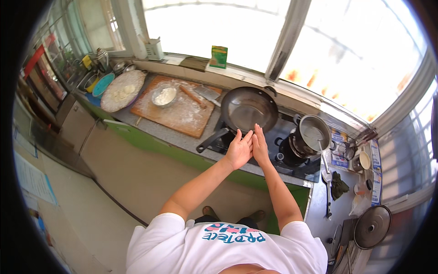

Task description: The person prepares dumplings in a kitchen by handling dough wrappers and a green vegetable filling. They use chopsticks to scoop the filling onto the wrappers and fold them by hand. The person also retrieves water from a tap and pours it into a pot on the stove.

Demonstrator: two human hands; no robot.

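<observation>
Kitchen desk [171,134] beneath bright windows [214,27], viewed from above. Left hand [240,152] and right hand [259,147] meet palm to palm, fingers straight and close together; neither visibly grips anything, and whether something lies between the palms cannot be told. Just beyond the fingertips, the pan [255,101] sits on the hob [285,123], its handle [213,139] slanting toward the desk's front edge. Probable hazards: if the pan is hot, lowered fingers could burn on its rim; a forearm or the body catching the handle could swing the pan round. No flame is visible, so heat cannot be judged.

Containers: the pan shows a shiny base, no food; a film of liquid cannot be confirmed. To its right, the pot [315,120] holds a utensil [320,145], its greyish contents unclear. To the left, on the floury board [182,124], the bowl [165,105] contains white powder, apparently flour; beyond, the tray [130,77] bears pale dough pieces [124,91].
</observation>
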